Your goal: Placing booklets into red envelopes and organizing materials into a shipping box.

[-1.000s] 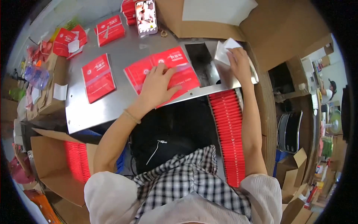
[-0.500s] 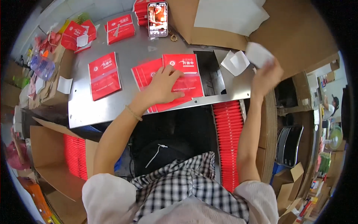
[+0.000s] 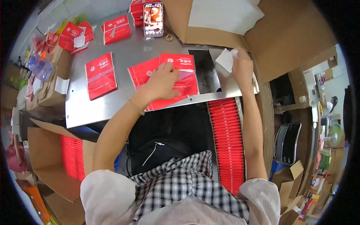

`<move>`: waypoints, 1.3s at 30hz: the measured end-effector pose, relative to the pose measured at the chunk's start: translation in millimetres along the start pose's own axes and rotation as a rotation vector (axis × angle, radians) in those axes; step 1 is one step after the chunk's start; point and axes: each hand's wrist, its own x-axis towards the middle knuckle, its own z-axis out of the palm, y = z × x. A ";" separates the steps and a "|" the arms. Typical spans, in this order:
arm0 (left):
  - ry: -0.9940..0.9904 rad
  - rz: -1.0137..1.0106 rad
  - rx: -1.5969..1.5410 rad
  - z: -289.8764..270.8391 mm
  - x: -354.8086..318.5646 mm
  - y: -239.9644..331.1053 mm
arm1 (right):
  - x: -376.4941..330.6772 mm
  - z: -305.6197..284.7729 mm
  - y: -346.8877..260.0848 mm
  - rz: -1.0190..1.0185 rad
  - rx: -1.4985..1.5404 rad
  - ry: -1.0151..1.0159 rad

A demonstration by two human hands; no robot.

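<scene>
My left hand (image 3: 162, 79) lies with fingers spread over flat red packets (image 3: 188, 82) at the table's front edge. They overlap in a fan, and the hand hides part of them. My right hand (image 3: 243, 69) is at the table's right side, its slightly blurred fingers closed on the edge of white paper (image 3: 225, 60). How many sheets are there I cannot tell. Between the hands is a rectangular opening (image 3: 202, 67) in the metal table. A separate red packet (image 3: 101, 77) with a pale band rests to the left.
More red packets (image 3: 117, 30) lie at the back, near a propped phone (image 3: 153, 20). A large cardboard box (image 3: 296, 33) stands at the back right. Below the table, tightly packed red packets (image 3: 227, 142) fill a long box; another open carton (image 3: 45, 150) is at lower left.
My right hand has come left and down with the white paper, from above the table's right side to the white sheets there. My left hand stays on the red packets.
</scene>
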 end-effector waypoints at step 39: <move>0.411 0.141 -0.021 31.4 -4.3 -29.6 | -60.6 29.5 -154.7 -0.423 0.362 -0.218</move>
